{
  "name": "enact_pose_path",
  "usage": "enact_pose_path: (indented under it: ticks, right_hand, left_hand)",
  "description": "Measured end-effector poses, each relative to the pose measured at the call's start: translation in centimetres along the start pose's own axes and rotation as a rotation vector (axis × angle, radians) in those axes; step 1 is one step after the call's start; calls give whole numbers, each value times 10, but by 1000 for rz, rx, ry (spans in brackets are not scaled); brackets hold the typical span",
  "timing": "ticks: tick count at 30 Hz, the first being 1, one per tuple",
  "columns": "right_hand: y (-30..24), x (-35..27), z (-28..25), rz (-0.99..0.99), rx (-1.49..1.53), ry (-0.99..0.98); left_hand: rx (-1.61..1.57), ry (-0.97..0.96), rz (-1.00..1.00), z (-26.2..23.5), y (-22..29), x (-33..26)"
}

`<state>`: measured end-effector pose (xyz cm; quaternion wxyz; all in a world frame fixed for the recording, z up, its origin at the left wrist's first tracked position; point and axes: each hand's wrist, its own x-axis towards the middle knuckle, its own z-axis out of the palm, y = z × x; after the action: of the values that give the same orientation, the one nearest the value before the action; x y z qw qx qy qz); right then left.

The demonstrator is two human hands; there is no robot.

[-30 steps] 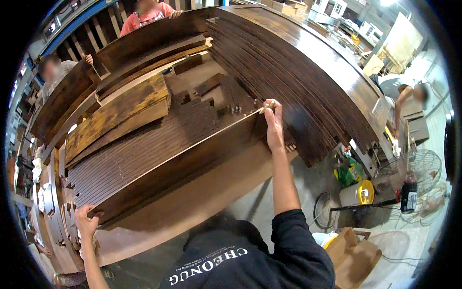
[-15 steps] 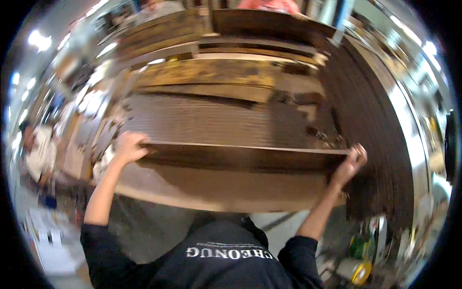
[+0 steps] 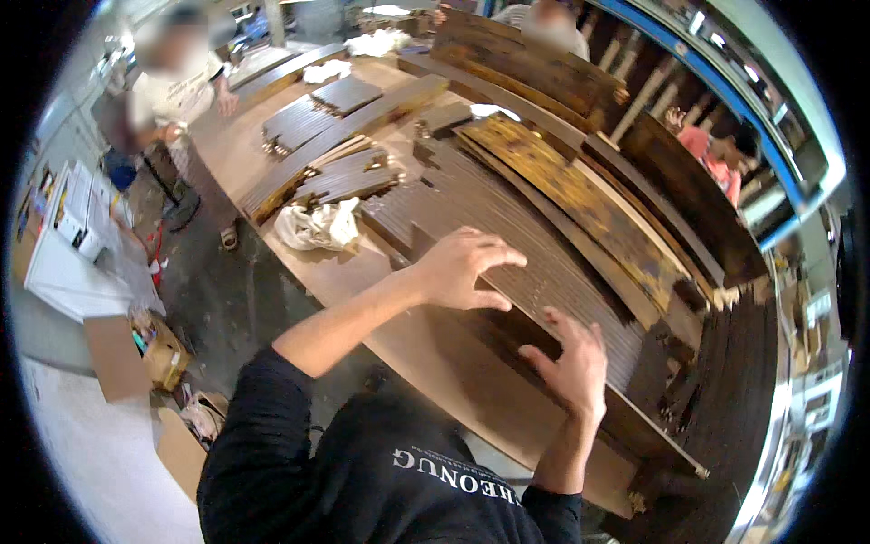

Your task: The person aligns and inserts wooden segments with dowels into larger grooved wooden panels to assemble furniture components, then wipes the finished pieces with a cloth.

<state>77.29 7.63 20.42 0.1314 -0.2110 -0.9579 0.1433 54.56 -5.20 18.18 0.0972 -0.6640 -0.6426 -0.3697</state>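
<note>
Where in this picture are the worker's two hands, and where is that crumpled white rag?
left hand (image 3: 467, 267), head view, on the back of the hand
right hand (image 3: 573, 363), head view, on the back of the hand
crumpled white rag (image 3: 317, 227), head view, on its middle folds

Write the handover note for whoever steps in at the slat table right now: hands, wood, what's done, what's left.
Left hand: open, fingers spread, resting on top of the dark slat stack, gripping nothing.
Right hand: open, palm at the near edge of the same stack, gripping nothing.
The stack lies flat on the long table. Yellowish worn boards lie just beyond it, a white rag to its left, and shorter slat bundles farther up the table.
Done: stack is down on the table, neither hand lifting it.
Left: near edge looks uneven, probably wants squaring up. Other people are working at the far end.
</note>
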Motion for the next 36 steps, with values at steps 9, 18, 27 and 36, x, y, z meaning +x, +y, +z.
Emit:
enact_pose_path:
  ticks: [9, 18, 27, 36]
  right_hand:
    - [-103, 86, 57, 2, -115, -21]
    - [-114, 100, 77, 157, -250, 35]
    - [-133, 69, 79, 152, -226, 61]
    - [-137, 56, 87, 143, -197, 191]
  left_hand:
    - [205, 476, -831, -116, -212, -190]
    - [479, -83, -981, -81, -271, -219]
    - [173, 185, -936, -104, -267, -202]
    - [-505, 242, -902, -113, -301, -175]
